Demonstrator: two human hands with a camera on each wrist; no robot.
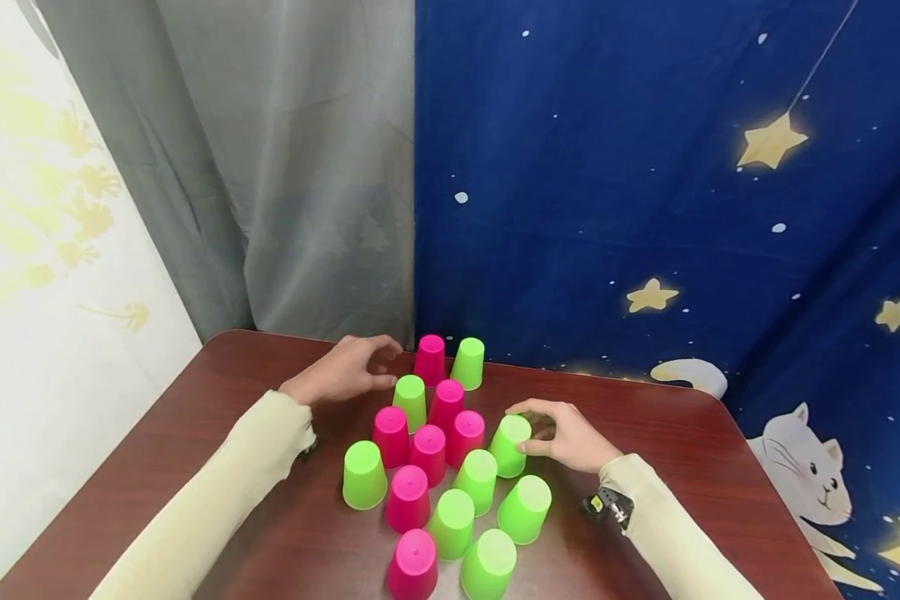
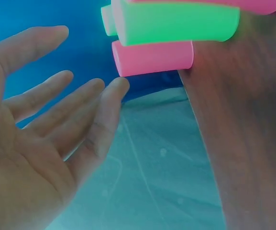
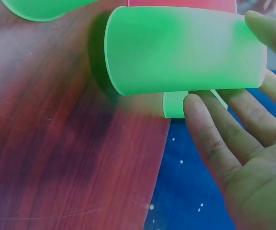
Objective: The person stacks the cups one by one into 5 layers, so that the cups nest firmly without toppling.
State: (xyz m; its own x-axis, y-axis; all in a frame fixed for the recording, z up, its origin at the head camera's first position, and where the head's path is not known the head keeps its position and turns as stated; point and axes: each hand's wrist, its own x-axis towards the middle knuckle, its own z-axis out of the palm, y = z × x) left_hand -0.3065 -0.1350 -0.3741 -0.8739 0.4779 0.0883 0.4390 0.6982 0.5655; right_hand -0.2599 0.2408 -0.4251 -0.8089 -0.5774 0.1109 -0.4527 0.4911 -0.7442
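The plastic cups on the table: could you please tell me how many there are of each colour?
Upside-down pink plastic cups: 7
Upside-down green plastic cups: 8, one of them held by the right hand
Total: 15

A dark reddish-brown wooden bench (image 1: 682, 433) with rounded corners fills the lower part of the head view. Behind its far edge hangs a deep blue cloth (image 1: 645, 167) printed with yellow stars, white dots, a crescent moon and a white cat near the bench's right corner. To the left of it a grey curtain (image 1: 270, 167) falls in soft folds to the far left corner. Further left stands a pale cream wall (image 1: 45, 250) with faint yellow plant shapes. The light is even and soft.
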